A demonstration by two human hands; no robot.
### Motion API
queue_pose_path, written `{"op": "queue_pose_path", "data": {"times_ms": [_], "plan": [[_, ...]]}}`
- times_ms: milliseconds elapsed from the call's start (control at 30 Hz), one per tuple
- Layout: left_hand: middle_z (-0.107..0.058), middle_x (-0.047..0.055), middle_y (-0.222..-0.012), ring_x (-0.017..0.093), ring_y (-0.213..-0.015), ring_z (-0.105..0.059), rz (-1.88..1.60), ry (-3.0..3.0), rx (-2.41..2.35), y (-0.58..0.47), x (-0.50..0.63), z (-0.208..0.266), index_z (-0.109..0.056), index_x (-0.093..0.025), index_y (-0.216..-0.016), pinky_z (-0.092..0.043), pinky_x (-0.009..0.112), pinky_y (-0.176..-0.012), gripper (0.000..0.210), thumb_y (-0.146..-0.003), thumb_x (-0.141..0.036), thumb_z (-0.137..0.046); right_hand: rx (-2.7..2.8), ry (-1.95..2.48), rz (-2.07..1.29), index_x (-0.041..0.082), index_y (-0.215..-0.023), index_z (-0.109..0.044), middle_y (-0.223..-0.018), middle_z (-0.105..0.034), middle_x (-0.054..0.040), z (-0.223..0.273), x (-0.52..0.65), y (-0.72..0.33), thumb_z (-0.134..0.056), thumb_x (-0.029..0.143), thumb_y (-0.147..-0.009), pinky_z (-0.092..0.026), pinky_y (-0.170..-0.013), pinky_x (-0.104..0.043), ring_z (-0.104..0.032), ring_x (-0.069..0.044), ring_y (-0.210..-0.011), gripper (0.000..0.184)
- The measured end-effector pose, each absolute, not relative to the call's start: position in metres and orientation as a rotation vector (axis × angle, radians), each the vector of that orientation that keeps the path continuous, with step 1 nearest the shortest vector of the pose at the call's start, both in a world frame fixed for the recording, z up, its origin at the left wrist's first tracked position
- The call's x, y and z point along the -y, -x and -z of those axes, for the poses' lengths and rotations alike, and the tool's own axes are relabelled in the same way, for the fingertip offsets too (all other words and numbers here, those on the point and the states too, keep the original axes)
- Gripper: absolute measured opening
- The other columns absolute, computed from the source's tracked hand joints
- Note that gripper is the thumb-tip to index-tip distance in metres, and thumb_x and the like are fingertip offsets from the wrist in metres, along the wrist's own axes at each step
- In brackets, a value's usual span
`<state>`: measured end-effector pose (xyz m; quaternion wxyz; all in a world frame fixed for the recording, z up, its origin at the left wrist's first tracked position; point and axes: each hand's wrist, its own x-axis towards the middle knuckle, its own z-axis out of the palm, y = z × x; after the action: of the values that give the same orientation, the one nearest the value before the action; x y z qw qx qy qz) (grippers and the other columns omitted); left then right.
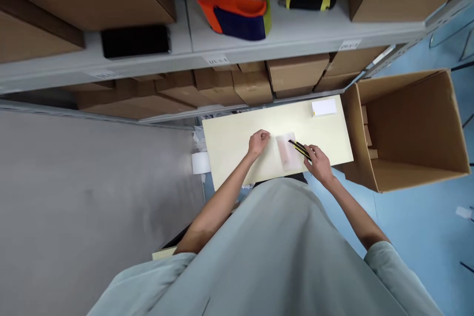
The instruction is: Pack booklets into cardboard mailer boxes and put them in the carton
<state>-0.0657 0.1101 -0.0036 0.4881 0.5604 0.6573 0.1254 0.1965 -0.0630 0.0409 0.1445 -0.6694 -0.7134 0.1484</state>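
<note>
My right hand (319, 164) is wrapped round a black and yellow utility knife (300, 149), its tip pointing up and left. Under that tip lies a translucent whitish wrap or pouch (292, 159) with a pinkish, flat item showing through it. To the left of the wrap, my left hand (258, 143) hovers over or rests on the cream board (229, 143), fingers curled and pinched together. Whether anything thin sits in that pinch is too small to make out. A small white box (324, 107) stands at the board's far right corner.
A large open cardboard box (418, 123) with small brown boxes inside stands right of the board. Ahead, a metal shelf (311, 29) carries cartons, an orange and blue tape dispenser (239, 16), another cutter (310, 2) and a black rectangular object (135, 41). A white roll (200, 163) is at left.
</note>
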Motion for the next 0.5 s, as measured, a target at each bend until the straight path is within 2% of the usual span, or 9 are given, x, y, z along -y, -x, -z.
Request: {"op": "queue_pose_path", "data": {"times_ms": [200, 333, 500], "plan": [[-0.082, 0.004, -0.100, 0.021, -0.093, -0.075, -0.742, -1.679, -1.392, 0.023, -0.162, -0.102, -0.077, -0.023, -0.097, -0.058, 0.033, -0.092, 0.014, -0.097, -0.023, -0.064, 1.970, 1.647, -0.181, 0.019, -0.153, -0.058, -0.136, -0.072, -0.0190, -0.102, -0.077, -0.240, -0.052, 0.031, -0.110, -0.060, -0.102, -0.050, -0.069, -0.035, -0.124, 0.045], [-0.080, 0.005, -0.104, 0.021, -0.098, -0.074, -0.981, -1.926, -1.256, -0.023, -0.200, -0.176, -0.076, -0.024, -0.102, -0.058, 0.033, -0.095, 0.013, -0.103, -0.025, -0.064, 1.908, 1.536, -0.054, 0.018, -0.144, -0.062, -0.134, -0.074, -0.0189, -0.157, -0.162, -0.260, -0.053, 0.033, -0.110, -0.055, -0.101, -0.049, -0.068, -0.035, -0.121, 0.038], [-0.079, 0.006, -0.109, 0.023, -0.109, -0.074, -1.094, -2.100, -1.259, -0.067, -0.235, -0.227, -0.075, -0.024, -0.106, -0.056, 0.035, -0.102, 0.015, -0.106, -0.019, -0.061, 2.054, 1.638, -0.065, 0.014, -0.138, -0.068, -0.135, -0.076, -0.0211, -0.206, -0.249, -0.280, -0.054, 0.027, -0.108, -0.049, -0.104, -0.049, -0.065, -0.039, -0.122, 0.036]]}}
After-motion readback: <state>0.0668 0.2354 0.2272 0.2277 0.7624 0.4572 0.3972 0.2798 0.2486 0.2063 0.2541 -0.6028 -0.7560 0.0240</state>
